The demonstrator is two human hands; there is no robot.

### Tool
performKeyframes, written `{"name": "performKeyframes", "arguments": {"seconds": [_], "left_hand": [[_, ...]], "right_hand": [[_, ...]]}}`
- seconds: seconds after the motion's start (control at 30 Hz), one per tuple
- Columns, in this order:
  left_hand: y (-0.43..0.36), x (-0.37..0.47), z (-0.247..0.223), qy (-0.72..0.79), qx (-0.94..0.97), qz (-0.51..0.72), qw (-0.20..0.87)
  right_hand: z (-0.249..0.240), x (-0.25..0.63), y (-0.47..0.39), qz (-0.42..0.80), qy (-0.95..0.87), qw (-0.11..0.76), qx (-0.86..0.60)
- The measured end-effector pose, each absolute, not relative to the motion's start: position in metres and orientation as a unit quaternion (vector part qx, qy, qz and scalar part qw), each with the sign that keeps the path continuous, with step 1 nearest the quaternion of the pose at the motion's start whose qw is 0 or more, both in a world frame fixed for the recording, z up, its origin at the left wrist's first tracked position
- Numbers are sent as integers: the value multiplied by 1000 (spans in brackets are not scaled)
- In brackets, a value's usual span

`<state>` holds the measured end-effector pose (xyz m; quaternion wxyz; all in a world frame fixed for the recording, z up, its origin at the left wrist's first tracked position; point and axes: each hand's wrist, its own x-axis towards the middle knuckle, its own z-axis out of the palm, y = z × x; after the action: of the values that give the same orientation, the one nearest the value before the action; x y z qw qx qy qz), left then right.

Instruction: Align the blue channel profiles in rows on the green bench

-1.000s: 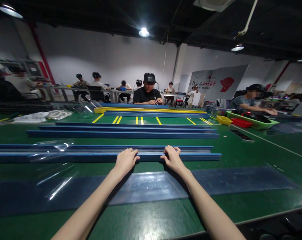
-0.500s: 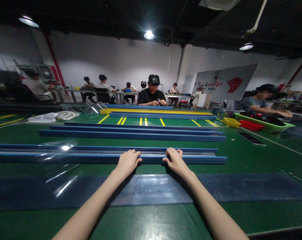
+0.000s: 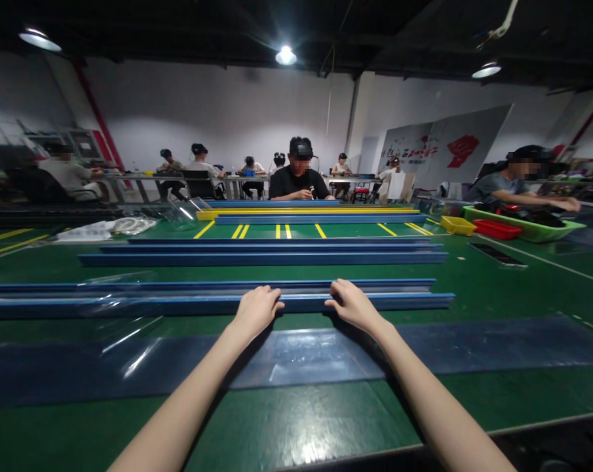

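A long blue channel strip (image 3: 404, 301) lies crosswise on the green table in front of me, its raised edges running left to right. My left hand (image 3: 257, 309) grips it left of centre, with the fingers over the near edge and the thumb along the front. At a short distance to the right, my right hand (image 3: 354, 303) is curled over the same strip in a like way. Under my forearms a clear, bluish plastic sheet (image 3: 316, 354) lies flat. A curled piece of clear film (image 3: 122, 305) rests over the left part of the strip.
Farther back lie more blue strips (image 3: 276, 257) and a yellow strip (image 3: 375, 211). On the right are a phone (image 3: 497, 255), a yellow tray (image 3: 457, 225), a red tray (image 3: 497, 229) and a green basin (image 3: 556, 231). Co-workers sit across and to the right.
My view has shifted slightly, and the near sheet appears higher. Both hands stay on the blue strip, a little farther right in view. The person opposite has lowered one hand.
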<state>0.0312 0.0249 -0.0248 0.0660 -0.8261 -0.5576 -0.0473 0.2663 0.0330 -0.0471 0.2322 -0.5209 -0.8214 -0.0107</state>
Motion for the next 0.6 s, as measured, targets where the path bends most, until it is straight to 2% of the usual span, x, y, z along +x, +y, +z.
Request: {"name": "performKeyframes", "arguments": {"seconds": [0.23,0.6], "left_hand": [[22,28,-27,-540,-837,-54,73],[23,29,-28,-525,-845,-67,73]], "right_hand": [[-45,265,26,-43,-831,202,-516],[-49,266,25,-45,-824,232,-514]]}}
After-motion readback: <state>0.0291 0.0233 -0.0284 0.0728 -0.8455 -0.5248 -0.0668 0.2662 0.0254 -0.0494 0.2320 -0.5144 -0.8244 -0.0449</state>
